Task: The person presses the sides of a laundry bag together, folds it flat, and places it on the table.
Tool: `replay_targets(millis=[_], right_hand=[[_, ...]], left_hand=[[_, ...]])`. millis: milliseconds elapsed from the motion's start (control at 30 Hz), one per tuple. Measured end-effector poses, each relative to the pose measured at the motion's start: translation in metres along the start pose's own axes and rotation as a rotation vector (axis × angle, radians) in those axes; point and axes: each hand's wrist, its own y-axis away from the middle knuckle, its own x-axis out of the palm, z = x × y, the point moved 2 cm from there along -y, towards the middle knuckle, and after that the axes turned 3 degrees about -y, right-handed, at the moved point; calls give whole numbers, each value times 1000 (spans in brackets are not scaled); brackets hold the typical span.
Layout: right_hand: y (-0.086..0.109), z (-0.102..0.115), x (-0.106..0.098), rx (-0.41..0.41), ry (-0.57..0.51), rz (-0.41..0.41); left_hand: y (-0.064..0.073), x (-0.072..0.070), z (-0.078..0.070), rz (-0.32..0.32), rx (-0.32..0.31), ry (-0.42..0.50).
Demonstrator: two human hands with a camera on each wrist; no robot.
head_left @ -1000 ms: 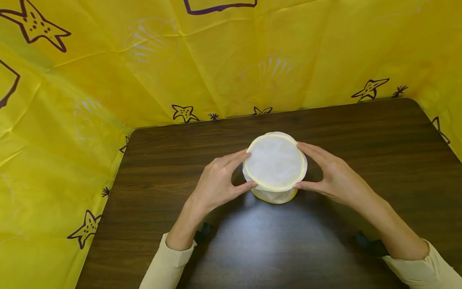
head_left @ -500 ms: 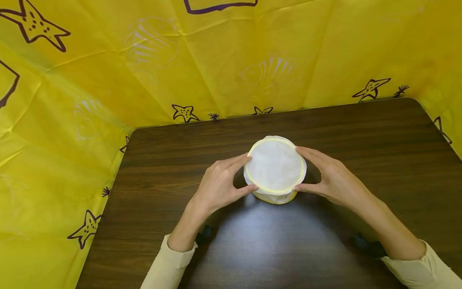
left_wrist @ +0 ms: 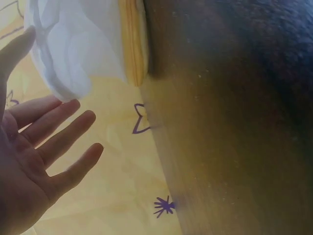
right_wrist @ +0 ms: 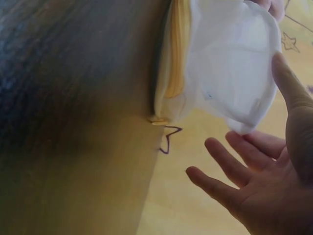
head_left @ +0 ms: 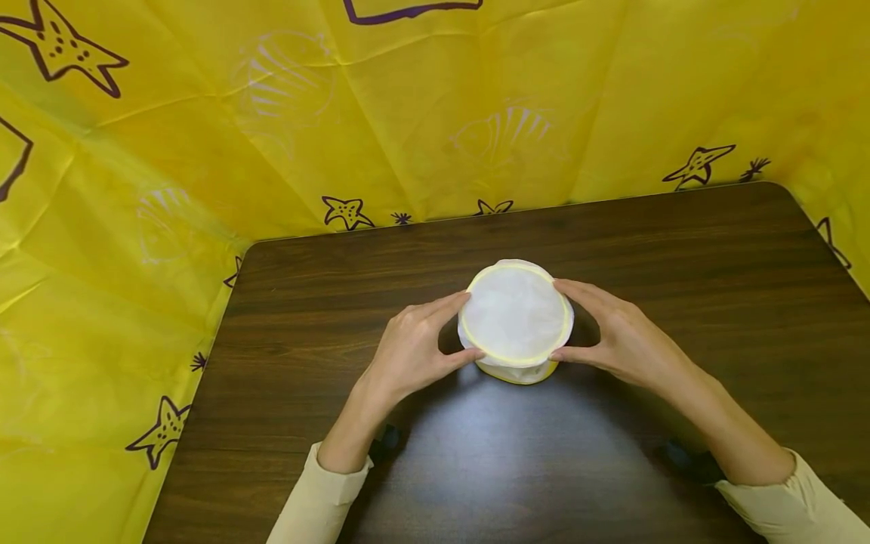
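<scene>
A round white mesh laundry bag [head_left: 518,313] with yellow trim stands on the table, its flat circular top facing up. In the left wrist view, the bag [left_wrist: 80,44] has a yellow zippered band round its base, and its thin side wall is creased. My left hand [head_left: 414,344] holds the left of the top rim between thumb and forefinger. On the opposite side, my right hand [head_left: 625,332] holds the rim the same way. The other fingers of the left hand [left_wrist: 54,147] and of the right hand [right_wrist: 249,171] are spread loosely below the rim.
The dark wooden table [head_left: 326,302] extends around the bag on all sides. A yellow cloth [head_left: 408,113] printed with starfish and shells hangs along its back and left edges. Dark straps [head_left: 689,461] show beside the wrists.
The bag's top has come slightly nearer and lower, so less of its side shows. Both hands have moved with it, keeping their hold on the rim.
</scene>
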Motion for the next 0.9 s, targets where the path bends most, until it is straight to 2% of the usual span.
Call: replay_targets(millis=[333,667,900], right_hand=[[0,-3,4,-6,8,8],[1,-4,6,23,13,40],[3,-6,9,-3,77,70]], left_hand=[[1,3,1,29,-14,-18],[-2,8,1,49,-43,-56],[-2,13,2,73,-45,-84]])
